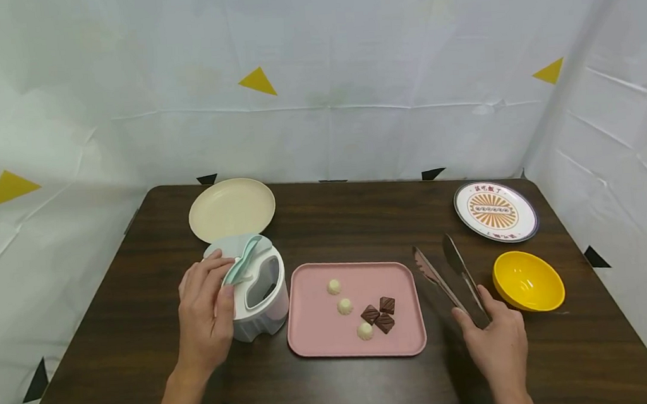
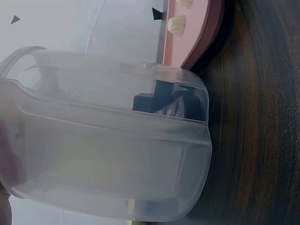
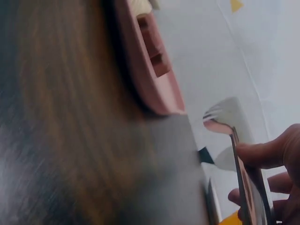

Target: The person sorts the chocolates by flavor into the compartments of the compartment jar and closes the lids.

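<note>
My left hand (image 1: 206,306) is at the top of a round, translucent container (image 1: 261,321) with a white lid, pinching a small mint-green lid (image 1: 244,260) that stands raised. One opening in the top shows dark pieces inside; through the side, dark blocks (image 2: 173,101) lie at the bottom of one compartment. My right hand (image 1: 496,340) grips metal serving tongs (image 1: 467,276), their ends spread apart with nothing between them. Left of the tongs is a pink tray (image 1: 313,333), bearing white chocolates (image 1: 345,306) and brown chocolates (image 1: 385,323).
A cream plate (image 1: 233,209) sits behind the container. At the back right lies a patterned white plate (image 1: 495,212), and a yellow bowl (image 1: 528,281) stands just right of my right hand. White sheeting (image 1: 330,138) hangs behind the dark wooden table (image 1: 348,225).
</note>
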The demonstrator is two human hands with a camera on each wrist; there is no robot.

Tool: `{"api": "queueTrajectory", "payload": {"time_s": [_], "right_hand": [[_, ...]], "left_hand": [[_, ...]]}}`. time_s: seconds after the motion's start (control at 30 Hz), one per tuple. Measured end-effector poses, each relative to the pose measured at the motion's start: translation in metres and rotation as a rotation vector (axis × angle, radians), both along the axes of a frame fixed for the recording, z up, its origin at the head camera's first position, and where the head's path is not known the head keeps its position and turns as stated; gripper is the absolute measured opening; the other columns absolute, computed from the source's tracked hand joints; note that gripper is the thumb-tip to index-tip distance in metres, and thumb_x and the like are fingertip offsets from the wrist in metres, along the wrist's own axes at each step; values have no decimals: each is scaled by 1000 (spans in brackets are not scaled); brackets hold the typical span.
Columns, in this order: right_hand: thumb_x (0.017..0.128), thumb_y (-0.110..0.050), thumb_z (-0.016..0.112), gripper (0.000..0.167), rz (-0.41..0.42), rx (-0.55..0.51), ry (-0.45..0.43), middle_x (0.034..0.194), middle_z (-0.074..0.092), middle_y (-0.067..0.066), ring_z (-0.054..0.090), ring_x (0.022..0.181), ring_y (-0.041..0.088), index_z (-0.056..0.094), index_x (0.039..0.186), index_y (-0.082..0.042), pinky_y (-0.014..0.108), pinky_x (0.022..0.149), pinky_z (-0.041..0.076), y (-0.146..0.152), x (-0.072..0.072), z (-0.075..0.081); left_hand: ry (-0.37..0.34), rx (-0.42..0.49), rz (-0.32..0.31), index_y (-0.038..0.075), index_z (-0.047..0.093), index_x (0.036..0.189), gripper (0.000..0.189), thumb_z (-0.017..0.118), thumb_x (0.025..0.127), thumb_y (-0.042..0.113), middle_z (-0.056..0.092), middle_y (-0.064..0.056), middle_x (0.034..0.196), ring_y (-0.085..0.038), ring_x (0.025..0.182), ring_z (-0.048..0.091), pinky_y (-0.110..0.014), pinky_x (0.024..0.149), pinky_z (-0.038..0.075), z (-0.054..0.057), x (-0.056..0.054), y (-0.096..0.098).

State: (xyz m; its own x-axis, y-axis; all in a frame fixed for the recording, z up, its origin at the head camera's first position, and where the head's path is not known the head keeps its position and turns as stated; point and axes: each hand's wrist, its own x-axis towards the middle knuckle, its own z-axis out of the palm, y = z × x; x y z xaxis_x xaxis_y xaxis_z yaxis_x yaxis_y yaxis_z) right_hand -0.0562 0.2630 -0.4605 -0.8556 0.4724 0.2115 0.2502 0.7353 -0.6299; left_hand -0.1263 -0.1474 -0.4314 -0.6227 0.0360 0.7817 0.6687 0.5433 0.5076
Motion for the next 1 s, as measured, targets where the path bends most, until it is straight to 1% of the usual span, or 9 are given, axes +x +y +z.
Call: {"api": "queueTrajectory", "payload": {"time_s": [0.1,0.23,0.43,0.53,0.67,1.0], "right_hand": [[80,-17,79,65,-30,-18,-54,120,57,34,46,106,49,53,135,6,59,91,35,5,2,-5],[83,-18,77,70,-45,-38,-119,121,52,37,42,112,54,46,139,9,63,95,32,10,3,-10],[84,-20,74,73,-32,-34,-185,123,47,40,38,116,58,40,142,11,65,99,29,13,2,-15],[85,-20,73,74,-16,-37,-200,123,47,39,38,116,57,38,143,11,64,98,29,12,1,-18],[84,-21,74,75,-6,-32,-194,121,47,39,39,113,56,39,143,10,64,97,30,12,0,-19],[83,-26,76,79,8,4,-228,121,47,39,43,111,56,39,143,9,65,92,34,12,1,-21]], "left_hand": [[-4,-1,2,2,70,106,31,49,93,20,65,-15,112,-38,120,53,-58,105,25,-1,0,0],[3,2,2,1,70,106,31,49,93,21,65,-15,111,-39,120,54,-58,105,25,-1,0,0],[13,6,0,1,70,105,31,49,93,20,65,-16,111,-40,119,54,-59,104,25,-1,-1,1],[16,8,-4,1,70,105,31,49,93,21,65,-16,111,-40,119,54,-59,104,25,0,-1,1],[19,10,-7,1,70,105,32,49,93,21,65,-16,110,-40,119,54,-58,104,25,0,-2,1],[-3,3,3,2,70,106,31,49,92,20,65,-14,112,-39,120,53,-57,106,25,-2,-1,0]]}}
